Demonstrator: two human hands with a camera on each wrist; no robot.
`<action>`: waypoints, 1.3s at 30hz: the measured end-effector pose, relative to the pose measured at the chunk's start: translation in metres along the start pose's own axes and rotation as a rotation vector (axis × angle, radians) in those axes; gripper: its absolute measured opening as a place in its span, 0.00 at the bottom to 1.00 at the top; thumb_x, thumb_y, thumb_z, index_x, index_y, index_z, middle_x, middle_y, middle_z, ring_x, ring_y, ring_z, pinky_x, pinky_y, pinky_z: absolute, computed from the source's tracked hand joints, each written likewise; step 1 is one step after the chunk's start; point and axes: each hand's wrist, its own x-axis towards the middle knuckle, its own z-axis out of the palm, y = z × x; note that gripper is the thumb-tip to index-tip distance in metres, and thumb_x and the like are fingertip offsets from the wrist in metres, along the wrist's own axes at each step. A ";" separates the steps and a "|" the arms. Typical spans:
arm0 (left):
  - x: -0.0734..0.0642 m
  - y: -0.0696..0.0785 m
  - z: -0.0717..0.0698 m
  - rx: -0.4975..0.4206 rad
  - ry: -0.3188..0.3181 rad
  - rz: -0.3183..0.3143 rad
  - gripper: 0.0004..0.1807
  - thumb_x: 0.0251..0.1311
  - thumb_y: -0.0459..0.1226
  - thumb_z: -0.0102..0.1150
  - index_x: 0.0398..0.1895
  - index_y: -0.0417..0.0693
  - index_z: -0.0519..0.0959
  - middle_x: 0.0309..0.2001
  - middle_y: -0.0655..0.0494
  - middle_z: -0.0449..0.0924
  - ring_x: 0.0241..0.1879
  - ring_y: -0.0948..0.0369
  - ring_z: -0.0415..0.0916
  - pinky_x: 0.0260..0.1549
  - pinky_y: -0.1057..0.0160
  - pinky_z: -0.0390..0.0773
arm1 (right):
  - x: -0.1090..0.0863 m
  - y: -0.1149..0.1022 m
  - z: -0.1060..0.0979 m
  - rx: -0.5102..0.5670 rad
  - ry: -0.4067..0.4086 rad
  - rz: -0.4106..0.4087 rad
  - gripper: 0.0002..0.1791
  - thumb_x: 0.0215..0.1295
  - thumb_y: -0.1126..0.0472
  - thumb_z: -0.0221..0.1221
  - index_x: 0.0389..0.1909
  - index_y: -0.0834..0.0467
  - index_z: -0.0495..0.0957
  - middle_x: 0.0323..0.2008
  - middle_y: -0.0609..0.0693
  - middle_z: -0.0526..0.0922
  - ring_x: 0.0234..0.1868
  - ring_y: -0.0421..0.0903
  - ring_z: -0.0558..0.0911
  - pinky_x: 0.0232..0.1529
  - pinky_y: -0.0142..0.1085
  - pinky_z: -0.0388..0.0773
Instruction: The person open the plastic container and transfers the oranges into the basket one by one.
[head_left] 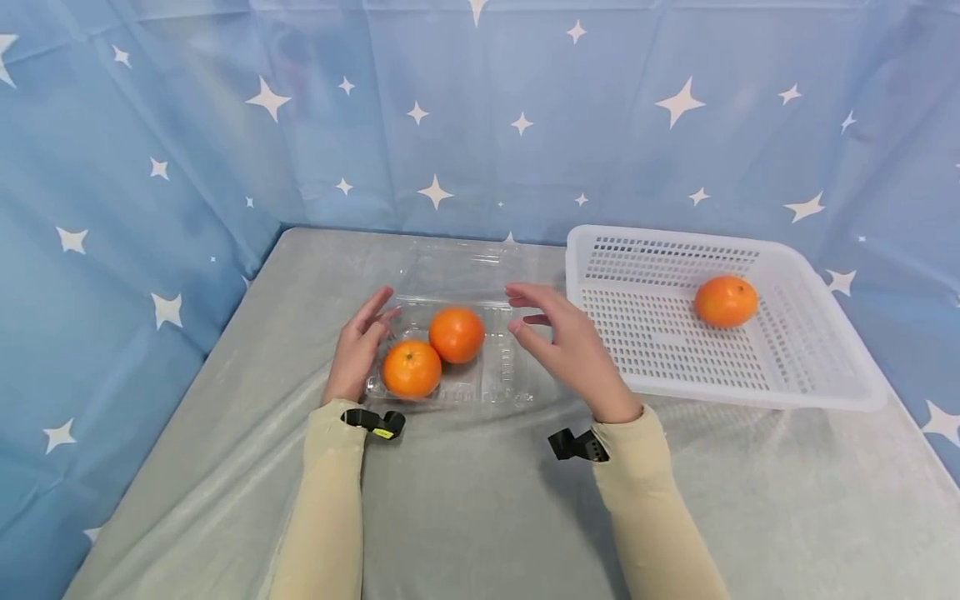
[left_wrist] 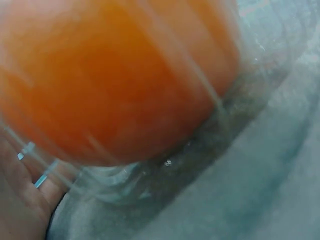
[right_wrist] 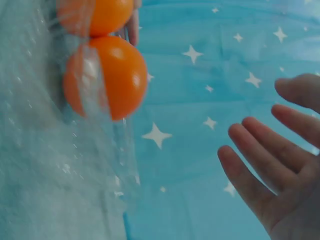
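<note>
A clear plastic clamshell box (head_left: 498,371) lies on the table with its lid (head_left: 450,273) folded back away from me. Two oranges sit in its left half, one nearer orange (head_left: 412,369) and one farther orange (head_left: 457,335) touching it. My left hand (head_left: 360,346) is at the box's left side, its fingers fairly straight and its fingertips at the rim. In the left wrist view, the near orange (left_wrist: 120,80) fills much of the picture behind clear plastic. My right hand (head_left: 566,346) hovers by the box's right side, fingers spread and holding nothing, as the right wrist view shows.
A white perforated plastic basket (head_left: 825,333) stands to the right, just beyond my right hand, with one orange (head_left: 726,302) inside. Grey cloth covers the table (head_left: 465,500). A blue star-patterned curtain (head_left: 480,150) hangs behind and at the left.
</note>
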 end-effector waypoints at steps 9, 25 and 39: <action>0.009 -0.016 -0.002 0.001 0.009 0.030 0.29 0.59 0.32 0.40 0.64 0.62 0.61 0.61 0.70 0.61 0.56 0.65 0.66 0.52 0.54 0.64 | 0.005 0.013 0.036 -0.074 -0.009 -0.001 0.22 0.62 0.58 0.53 0.58 0.54 0.67 0.53 0.48 0.71 0.52 0.44 0.71 0.48 0.38 0.72; 0.000 0.002 0.001 -0.047 0.001 0.018 0.28 0.58 0.29 0.39 0.64 0.51 0.61 0.63 0.60 0.61 0.57 0.57 0.66 0.53 0.53 0.65 | 0.003 0.027 0.068 -0.207 -0.086 0.069 0.30 0.58 0.58 0.53 0.63 0.50 0.61 0.63 0.46 0.59 0.61 0.47 0.61 0.56 0.46 0.62; 0.007 -0.014 -0.002 -0.028 0.013 -0.005 0.26 0.59 0.32 0.40 0.62 0.59 0.64 0.61 0.66 0.62 0.55 0.62 0.67 0.53 0.54 0.64 | 0.002 0.031 0.083 -0.499 -0.213 0.063 0.44 0.51 0.49 0.62 0.68 0.48 0.52 0.68 0.48 0.48 0.67 0.48 0.51 0.60 0.46 0.57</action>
